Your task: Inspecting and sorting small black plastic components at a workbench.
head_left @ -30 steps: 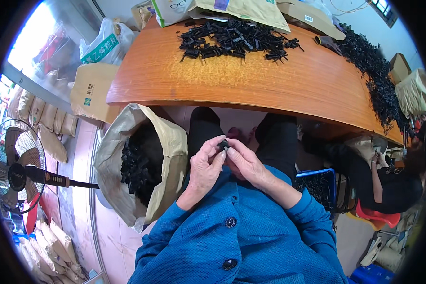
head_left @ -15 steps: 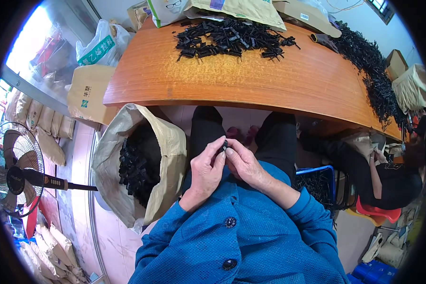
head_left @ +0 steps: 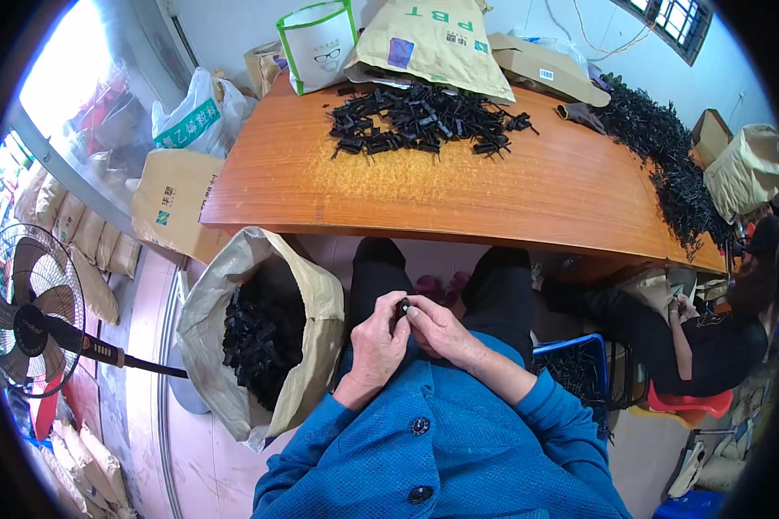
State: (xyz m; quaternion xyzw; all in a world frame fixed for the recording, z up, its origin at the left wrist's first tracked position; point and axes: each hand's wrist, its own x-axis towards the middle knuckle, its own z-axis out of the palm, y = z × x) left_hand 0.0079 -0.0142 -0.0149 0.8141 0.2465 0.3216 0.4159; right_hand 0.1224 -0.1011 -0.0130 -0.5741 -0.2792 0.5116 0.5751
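Over my lap, my left hand (head_left: 377,342) and my right hand (head_left: 444,330) meet with fingertips closed on one small black plastic part (head_left: 404,306). The fingers cover most of it, so its full shape is hidden. Left of my knees stands a wide-mouthed woven sack (head_left: 323,298) with many black plastic pieces (head_left: 255,346) inside. Beyond my knees, a heap of similar black parts with thin stems (head_left: 424,119) lies on the wooden table (head_left: 476,195).
A fan (head_left: 33,327) stands at the far left. Behind the heap lean a paper sack (head_left: 433,43) and a white-green bag (head_left: 320,43). More black parts (head_left: 666,156) cover the table's right end. A blue crate (head_left: 599,346) and a seated person (head_left: 710,346) are to my right.
The view has tilted up, so the table and sack appear lower. My hands stay together over my lap, and the small black part has shifted slightly between the fingertips.
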